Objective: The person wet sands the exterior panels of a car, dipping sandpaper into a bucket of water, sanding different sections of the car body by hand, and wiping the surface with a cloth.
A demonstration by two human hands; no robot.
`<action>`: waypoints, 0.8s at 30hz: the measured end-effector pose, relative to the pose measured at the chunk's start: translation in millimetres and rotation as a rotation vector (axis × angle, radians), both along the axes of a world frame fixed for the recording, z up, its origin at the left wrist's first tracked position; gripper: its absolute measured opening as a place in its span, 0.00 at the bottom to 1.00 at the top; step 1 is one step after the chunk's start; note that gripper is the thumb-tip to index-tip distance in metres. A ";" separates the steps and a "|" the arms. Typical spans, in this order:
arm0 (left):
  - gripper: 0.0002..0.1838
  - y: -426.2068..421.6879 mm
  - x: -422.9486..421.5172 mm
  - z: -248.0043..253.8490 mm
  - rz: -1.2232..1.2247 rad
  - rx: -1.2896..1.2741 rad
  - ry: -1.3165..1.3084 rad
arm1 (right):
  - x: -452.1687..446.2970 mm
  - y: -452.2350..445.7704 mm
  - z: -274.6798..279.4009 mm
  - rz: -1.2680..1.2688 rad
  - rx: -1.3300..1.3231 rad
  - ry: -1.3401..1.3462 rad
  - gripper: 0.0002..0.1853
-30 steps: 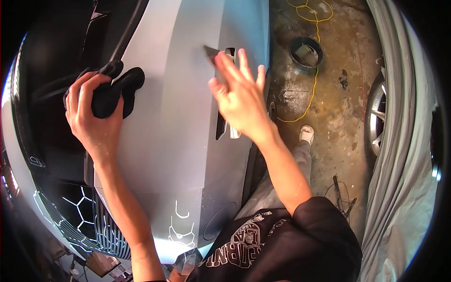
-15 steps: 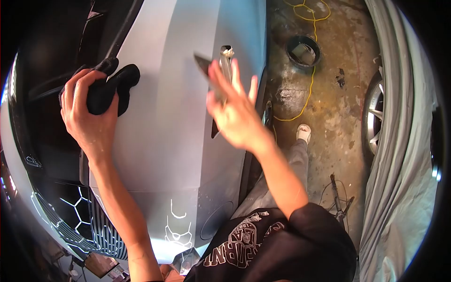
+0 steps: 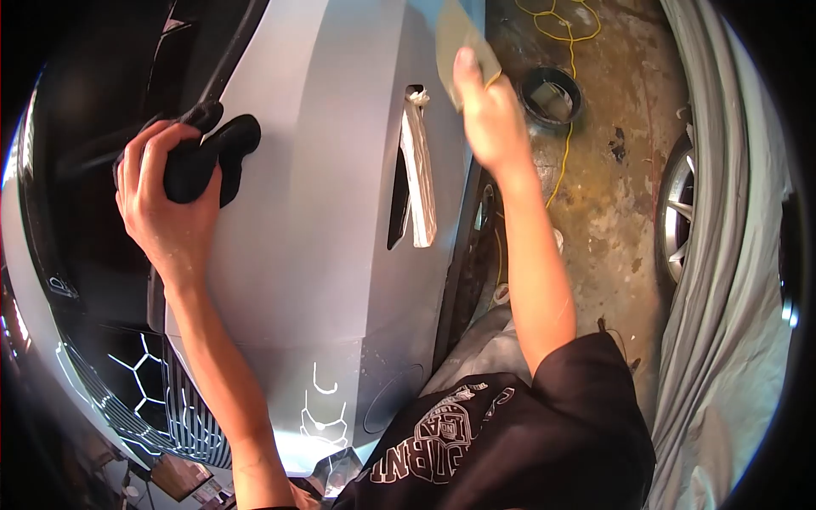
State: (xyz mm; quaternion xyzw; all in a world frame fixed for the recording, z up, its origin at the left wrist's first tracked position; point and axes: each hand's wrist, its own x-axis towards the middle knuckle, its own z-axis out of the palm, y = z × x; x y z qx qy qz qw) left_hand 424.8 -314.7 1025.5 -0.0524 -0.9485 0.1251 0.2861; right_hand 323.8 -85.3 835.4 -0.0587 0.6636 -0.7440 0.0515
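My left hand (image 3: 166, 200) is closed around a bunched black cloth (image 3: 240, 140), resting by the dark window edge of a car. A thin, tan sheet like sandpaper (image 3: 461, 51) is held in my right hand (image 3: 497, 127), with the thumb pressed on its face. That hand is over the outer side of the matte grey car panel (image 3: 323, 195). A door handle (image 3: 419, 178) wrapped in pale, crinkled material sticks out from a dark recess in the panel, left of my right forearm.
On the stained floor to the right stands a black bucket (image 3: 524, 93) with something in it. A yellow cord (image 3: 564, 166) runs past the bucket. Farther right, a grey cover (image 3: 722, 221) hangs beside a wheel (image 3: 677, 208). Bright light lines reflect off the car's rear.
My right hand has swung up and to the right, away from the wrapped door handle, taking the sheet with it. The handle is now uncovered. My left hand has barely shifted.
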 end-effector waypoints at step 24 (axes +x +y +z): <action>0.19 -2.6 -1.8 -1.8 -0.032 -0.018 0.012 | 102.6 -29.4 2.2 0.241 0.388 0.224 0.36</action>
